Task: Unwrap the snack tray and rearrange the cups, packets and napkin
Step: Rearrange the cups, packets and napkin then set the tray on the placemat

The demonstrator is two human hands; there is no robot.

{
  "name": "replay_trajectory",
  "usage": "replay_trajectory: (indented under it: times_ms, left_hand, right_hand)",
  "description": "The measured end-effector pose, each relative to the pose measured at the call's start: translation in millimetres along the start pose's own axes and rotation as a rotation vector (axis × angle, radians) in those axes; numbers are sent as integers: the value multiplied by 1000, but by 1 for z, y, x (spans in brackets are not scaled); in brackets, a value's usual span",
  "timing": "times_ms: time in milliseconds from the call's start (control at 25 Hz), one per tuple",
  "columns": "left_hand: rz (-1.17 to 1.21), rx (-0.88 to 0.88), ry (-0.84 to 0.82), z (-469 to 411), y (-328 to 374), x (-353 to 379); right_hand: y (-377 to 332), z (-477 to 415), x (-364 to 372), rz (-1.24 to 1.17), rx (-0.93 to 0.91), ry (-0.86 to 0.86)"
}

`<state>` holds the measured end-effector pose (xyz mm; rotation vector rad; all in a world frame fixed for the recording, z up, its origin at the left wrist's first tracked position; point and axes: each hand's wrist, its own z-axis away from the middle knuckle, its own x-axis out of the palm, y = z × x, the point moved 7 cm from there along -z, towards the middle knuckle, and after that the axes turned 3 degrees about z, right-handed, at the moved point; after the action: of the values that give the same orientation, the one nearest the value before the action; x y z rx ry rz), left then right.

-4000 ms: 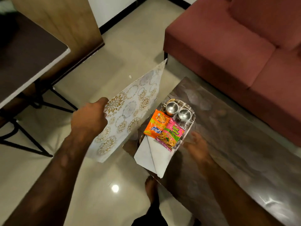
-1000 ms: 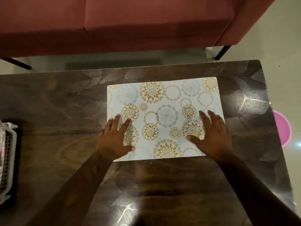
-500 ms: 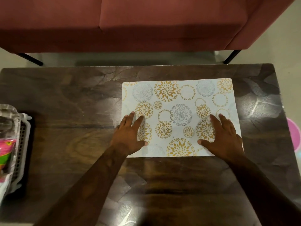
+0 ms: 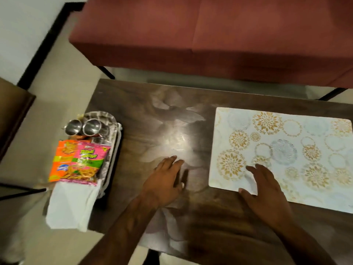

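Tray (image 4: 111, 159) sits well left of your left hand (image 4: 166, 180), long axis front-to-back; both hands flat, open, empty; right hand (image 4: 265, 190) farther, on placemat (image 4: 296, 134).

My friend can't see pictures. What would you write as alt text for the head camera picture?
Two bare hands reach over a dark wooden table: the left hand over bare wood, the right hand on a flowery placemat. At the left edge, a tray holds two steel cups, two snack packets and a white napkin.
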<state>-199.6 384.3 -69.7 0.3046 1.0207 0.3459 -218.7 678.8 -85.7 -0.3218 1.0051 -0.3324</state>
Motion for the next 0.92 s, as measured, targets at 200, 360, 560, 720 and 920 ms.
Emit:
replay_trajectory:
  times_ms: [200,360,560,720,920]
  left_hand:
    - [180,-27,253,79,-118,-81]
    - [302,-46,433,129,-201,-134]
    - [639,-269,770,168,-322,-176]
    - [776,-601,716,165,-432,-144]
    - [911,-568,210,124,-444,-92]
  right_hand:
    - [-150,15,65,-62,-112,-98]
    - [-261,28,112,-252,-91,-251]
    - [-345,16,179,-482,43,-316]
    - [-384,-4,213,-556,161,-371]
    - [-400,-28,236,-541,263,-357]
